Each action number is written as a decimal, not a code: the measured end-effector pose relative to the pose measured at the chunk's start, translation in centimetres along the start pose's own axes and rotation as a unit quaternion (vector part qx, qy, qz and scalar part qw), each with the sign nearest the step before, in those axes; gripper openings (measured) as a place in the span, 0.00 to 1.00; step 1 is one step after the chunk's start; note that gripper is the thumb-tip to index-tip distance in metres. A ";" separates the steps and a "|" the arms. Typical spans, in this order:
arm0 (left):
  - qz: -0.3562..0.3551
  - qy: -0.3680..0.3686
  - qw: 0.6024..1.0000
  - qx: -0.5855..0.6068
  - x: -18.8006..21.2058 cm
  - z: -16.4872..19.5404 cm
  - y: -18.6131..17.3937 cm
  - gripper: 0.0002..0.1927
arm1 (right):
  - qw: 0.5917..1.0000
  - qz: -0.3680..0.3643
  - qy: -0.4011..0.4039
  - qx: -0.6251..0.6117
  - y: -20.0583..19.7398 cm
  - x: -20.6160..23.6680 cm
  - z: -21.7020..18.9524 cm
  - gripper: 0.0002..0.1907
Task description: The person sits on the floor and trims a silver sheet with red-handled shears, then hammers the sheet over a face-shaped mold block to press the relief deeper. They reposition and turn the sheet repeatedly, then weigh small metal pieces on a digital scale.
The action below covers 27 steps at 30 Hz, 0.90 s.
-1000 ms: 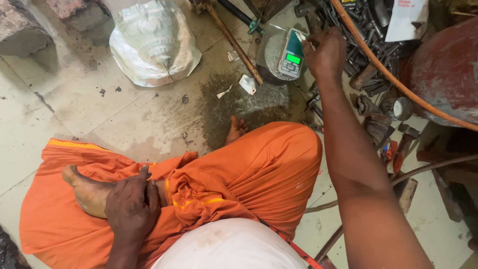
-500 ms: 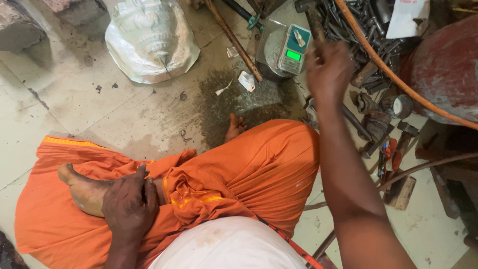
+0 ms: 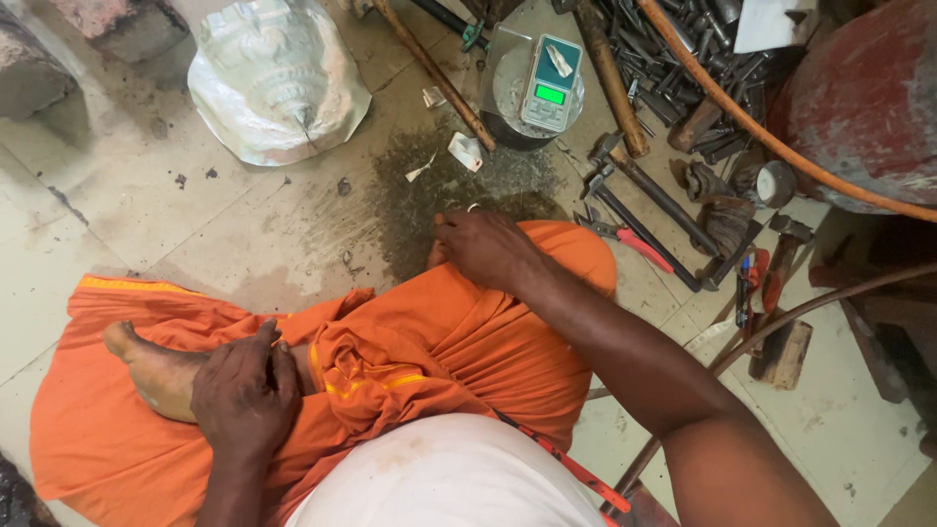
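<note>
Head view, looking down at a person seated cross-legged on the tiled floor (image 3: 146,205) in an orange cloth (image 3: 429,342). The right hand (image 3: 485,246) rests on the right knee, fingers curled loosely over the cloth and holding nothing that shows; a small pale scrap sits just past its fingertips, too small to tell what it is. The left hand (image 3: 244,390) lies palm down on the bare foot (image 3: 146,366), its grip slack and empty. The cloth is soft, light and heavily folded, so I judge it would bunch and slide rather than hold a shape; the thick fold at mid-lap looks the surest place to pinch it. One embossed silver metal sheet (image 3: 278,83) lies well ahead, one digital scale (image 3: 549,83) sits on a round stand, and one orange hose (image 3: 771,132) crosses a heap of dark iron tools (image 3: 673,59).
</note>
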<state>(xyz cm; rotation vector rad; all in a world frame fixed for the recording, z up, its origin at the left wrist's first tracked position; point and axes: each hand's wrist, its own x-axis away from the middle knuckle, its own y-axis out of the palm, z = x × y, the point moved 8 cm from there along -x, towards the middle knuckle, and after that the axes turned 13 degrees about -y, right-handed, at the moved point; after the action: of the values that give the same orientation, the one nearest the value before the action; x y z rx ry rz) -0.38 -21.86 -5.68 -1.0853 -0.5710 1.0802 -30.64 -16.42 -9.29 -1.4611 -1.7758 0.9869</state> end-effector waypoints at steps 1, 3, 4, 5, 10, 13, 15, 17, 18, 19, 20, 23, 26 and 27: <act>-0.003 -0.002 1.000 0.002 0.0 0.0 0.0 0.14 | 1.000 -0.002 0.001 -0.020 0.0 0.0 -0.2 0.04; -0.003 -0.001 1.000 0.000 0.0 0.0 0.0 0.14 | 1.000 0.009 -0.004 -0.030 -0.4 0.0 -0.7 0.04; -0.003 0.001 1.000 -0.001 0.0 0.1 0.0 0.14 | 0.999 0.015 -0.006 -0.034 -0.5 0.0 -0.8 0.05; 0.000 0.003 1.000 0.001 0.0 0.2 -0.1 0.13 | 0.999 0.014 -0.006 -0.034 -0.6 0.0 -0.8 0.05; 0.005 0.005 1.000 0.005 -0.1 0.5 -0.4 0.13 | 1.000 0.008 -0.003 -0.019 0.0 0.4 -0.5 0.08; 0.005 0.005 1.000 0.021 -0.1 0.6 -0.5 0.13 | 0.999 -0.001 -0.017 -0.027 1.0 0.1 0.4 0.06; 0.008 0.009 0.999 0.033 -0.1 0.6 -0.6 0.13 | 0.999 -0.024 -0.027 0.035 1.5 -0.7 2.0 0.06; 0.016 0.012 0.999 0.036 -0.1 0.6 -0.8 0.13 | 0.996 -0.053 0.008 0.074 1.9 -1.9 4.9 0.08; 0.020 0.016 0.999 0.036 -0.1 0.7 -0.9 0.13 | 0.992 -0.071 0.053 0.086 1.8 -2.6 6.9 0.10; 0.024 0.021 0.999 0.038 -0.1 0.8 -1.0 0.13 | 0.995 -0.023 0.048 0.090 1.1 -3.3 7.9 0.08; 0.023 0.020 0.999 0.039 -0.1 0.7 -1.1 0.13 | 0.994 0.025 0.045 0.093 0.3 -4.1 8.8 0.07; 0.020 0.024 0.998 0.046 -0.3 0.9 -1.3 0.14 | 0.989 0.067 -0.016 0.129 0.7 -7.6 9.7 0.12; 0.025 0.025 0.998 0.048 -0.4 0.9 -1.5 0.14 | 0.984 -0.012 -0.020 0.175 3.8 -9.7 10.3 0.11; 0.028 0.025 0.998 0.049 -0.4 0.9 -1.6 0.14 | 0.981 -0.014 -0.022 0.193 4.5 -9.8 10.3 0.10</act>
<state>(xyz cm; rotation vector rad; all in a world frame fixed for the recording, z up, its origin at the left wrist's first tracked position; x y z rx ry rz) -0.65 -21.98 -3.79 -1.0457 -0.4455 1.1151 -35.11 -27.21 -18.62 -1.1743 -1.5222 1.2748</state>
